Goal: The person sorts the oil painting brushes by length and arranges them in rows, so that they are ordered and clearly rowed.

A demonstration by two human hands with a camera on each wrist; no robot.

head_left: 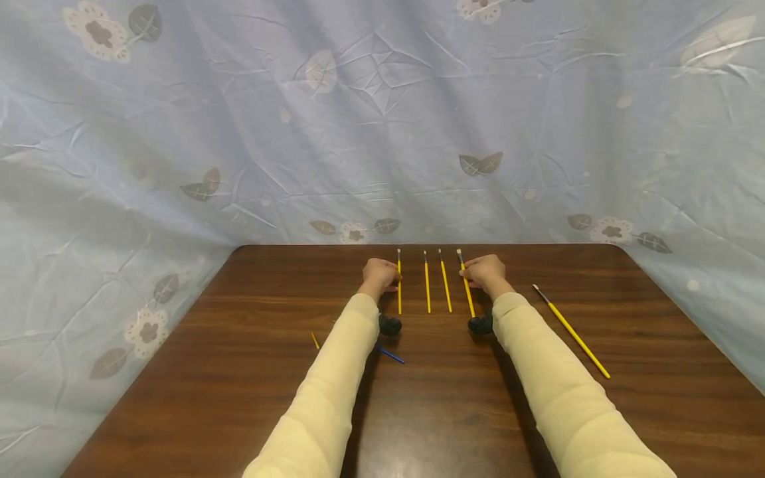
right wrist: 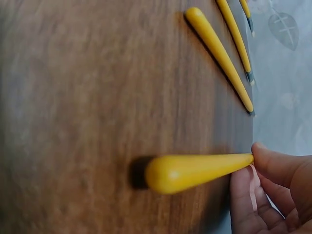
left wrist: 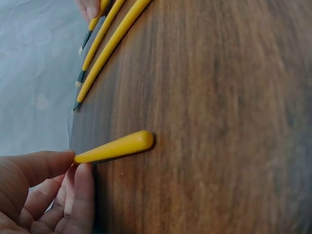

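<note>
Near the table's far edge, my left hand [head_left: 380,273] pinches a yellow-handled paintbrush [left wrist: 117,147] between thumb and fingers, its bristles pointing away from me. My right hand [head_left: 487,271] pinches another yellow paintbrush [right wrist: 195,170], slightly slanted, in the same way. Between the two hands lie two more yellow paintbrushes, a left one [head_left: 427,285] and a right one [head_left: 445,285], roughly side by side with bristles toward the far edge. The wrist views show the rounded handle ends of both held brushes close over the wood.
A longer yellow paintbrush [head_left: 576,338] lies slanted right of the right arm. Partly hidden by the left sleeve are a blue handle [head_left: 391,355] and a small yellow tip [head_left: 315,340]. A flowered curtain [head_left: 382,133] hangs behind the brown table [head_left: 430,411].
</note>
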